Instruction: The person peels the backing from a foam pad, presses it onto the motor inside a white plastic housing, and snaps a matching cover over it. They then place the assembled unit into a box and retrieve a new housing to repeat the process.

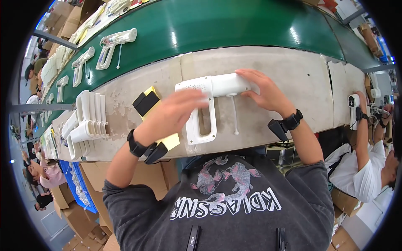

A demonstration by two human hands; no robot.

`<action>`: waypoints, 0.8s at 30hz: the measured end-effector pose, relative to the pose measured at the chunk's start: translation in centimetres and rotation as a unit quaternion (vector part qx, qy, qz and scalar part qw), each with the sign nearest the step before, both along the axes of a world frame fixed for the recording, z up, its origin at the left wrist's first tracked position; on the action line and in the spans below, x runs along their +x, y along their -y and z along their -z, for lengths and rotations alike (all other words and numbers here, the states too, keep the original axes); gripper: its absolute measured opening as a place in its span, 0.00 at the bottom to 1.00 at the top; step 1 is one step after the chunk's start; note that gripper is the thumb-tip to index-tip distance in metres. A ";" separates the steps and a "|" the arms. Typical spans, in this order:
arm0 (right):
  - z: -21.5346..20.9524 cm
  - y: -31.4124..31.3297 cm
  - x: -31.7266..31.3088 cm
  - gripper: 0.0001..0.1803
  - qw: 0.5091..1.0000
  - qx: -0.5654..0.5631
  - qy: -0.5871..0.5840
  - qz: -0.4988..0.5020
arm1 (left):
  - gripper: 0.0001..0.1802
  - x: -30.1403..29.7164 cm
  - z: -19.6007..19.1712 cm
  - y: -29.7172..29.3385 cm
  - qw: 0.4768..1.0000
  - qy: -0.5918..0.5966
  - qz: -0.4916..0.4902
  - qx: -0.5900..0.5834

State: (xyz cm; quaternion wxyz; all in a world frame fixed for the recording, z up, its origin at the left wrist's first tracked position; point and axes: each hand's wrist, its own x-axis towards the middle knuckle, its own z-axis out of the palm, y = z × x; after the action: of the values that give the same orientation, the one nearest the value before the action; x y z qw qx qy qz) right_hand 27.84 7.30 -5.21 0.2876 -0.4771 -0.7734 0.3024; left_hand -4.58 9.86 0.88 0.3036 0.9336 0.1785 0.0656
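In front of me on the worktable lies a white plastic gun-shaped housing [226,84] with a looped handle and small screw holes. A thin white stick [235,117] with a round tip hangs from its barrel toward me. My right hand [266,93] grips the barrel's right end, thumb on the near side and fingers on the far side. Over the housing's left end is my left hand [176,109], blurred by motion, its fingers stretched out and holding nothing I can see. Under my left forearm is a yellow paper sheet [171,141]; black pads [146,103] lie beside it on yellow backing.
Several white housing shells [90,119] stand nested at the left of the worktable [301,83]. Beyond it runs a green conveyor belt [201,27] carrying open gun-shaped units [115,44]. A blue crate [78,184] is at lower left. At right, a co-worker's hand [361,100] holds a white device.
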 end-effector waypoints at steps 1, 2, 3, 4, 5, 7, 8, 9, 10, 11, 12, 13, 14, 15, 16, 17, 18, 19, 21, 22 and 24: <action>0.0 0.1 -0.1 0.37 1.000 0.004 -0.003 0.010 | 0.25 0.8 -0.6 -0.2 0.996 0.019 -0.080 0.023; -0.2 0.2 -0.2 0.37 1.000 0.005 -0.003 0.009 | 0.27 1.2 -0.9 -0.5 0.986 0.038 -0.158 0.046; -0.3 0.3 -0.2 0.37 1.000 0.015 -0.014 0.012 | 0.34 1.0 0.1 -0.8 0.980 0.018 -0.173 0.095; -0.4 0.3 -0.3 0.36 0.999 0.025 -0.026 0.015 | 0.34 1.0 0.6 -1.0 0.980 0.017 -0.175 0.096; -0.4 0.3 -0.3 0.36 0.999 0.026 -0.027 0.013 | 0.36 1.0 0.9 -1.2 0.980 0.010 -0.180 0.085; -0.2 0.2 -0.2 0.36 0.999 0.034 -0.037 0.005 | 0.39 1.0 1.3 -1.6 0.980 0.002 -0.184 0.075; -0.2 0.2 -0.1 0.36 0.999 0.034 -0.038 0.006 | 0.40 0.9 1.4 -1.7 0.982 -0.009 -0.181 0.061; -0.2 0.2 -0.1 0.36 0.998 0.034 -0.044 0.005 | 0.41 0.9 1.6 -1.9 0.983 -0.021 -0.178 0.047; -0.2 0.2 0.0 0.36 0.998 0.033 -0.049 0.004 | 0.41 0.9 1.7 -2.1 0.983 -0.021 -0.179 0.047; -0.1 0.2 0.0 0.36 0.998 0.033 -0.050 0.003 | 0.40 0.8 1.9 -2.3 0.984 -0.036 -0.176 0.016; 0.0 0.1 0.1 0.36 0.998 0.029 -0.052 0.001 | 0.40 0.8 2.1 -2.4 0.983 -0.052 -0.173 -0.016; 0.1 0.1 0.1 0.35 0.998 0.025 -0.054 0.000 | 0.40 0.8 2.5 -2.4 0.983 -0.052 -0.174 -0.016; 0.2 -0.1 0.1 0.35 0.998 0.024 -0.054 -0.001 | 0.39 0.9 3.0 -2.3 0.981 -0.048 -0.183 -0.042; 0.4 -0.2 0.1 0.35 0.998 0.013 -0.061 -0.008 | 0.39 0.9 3.3 -2.1 0.978 -0.043 -0.193 -0.067; 0.4 -0.3 0.2 0.35 0.998 0.001 -0.067 -0.013 | 0.39 1.0 3.5 -2.0 0.978 -0.043 -0.192 -0.068; 0.5 -0.4 0.2 0.35 0.998 0.001 -0.066 -0.012 | 0.38 1.0 3.5 -1.8 0.979 -0.039 -0.194 -0.055; 0.5 -0.5 0.2 0.36 0.998 -0.006 -0.061 -0.016 | 0.37 1.1 3.6 -1.7 0.979 -0.035 -0.196 -0.041; 0.5 -0.6 0.3 0.36 0.998 -0.013 -0.055 -0.021 | 0.37 1.2 3.6 -1.7 0.979 -0.035 -0.196 -0.042; 0.3 -0.9 0.6 0.36 0.998 -0.025 -0.044 -0.034 | 0.38 1.3 3.7 -1.7 0.976 -0.044 -0.205 -0.055; 0.3 -1.1 0.9 0.36 0.998 -0.036 -0.033 -0.047 | 0.38 1.6 3.4 -1.7 0.977 -0.044 -0.203 -0.055; 0.6 -1.4 1.2 0.36 0.994 -0.084 -0.063 -0.039 | 0.39 2.2 2.4 -1.9 0.967 -0.127 -0.210 -0.062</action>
State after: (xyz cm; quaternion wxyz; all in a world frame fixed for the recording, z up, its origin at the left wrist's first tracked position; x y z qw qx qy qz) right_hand 29.07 8.72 -5.82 0.2824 -0.4488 -0.7440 0.4065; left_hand -2.38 11.73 -1.56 0.3149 0.8554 0.4112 -0.0029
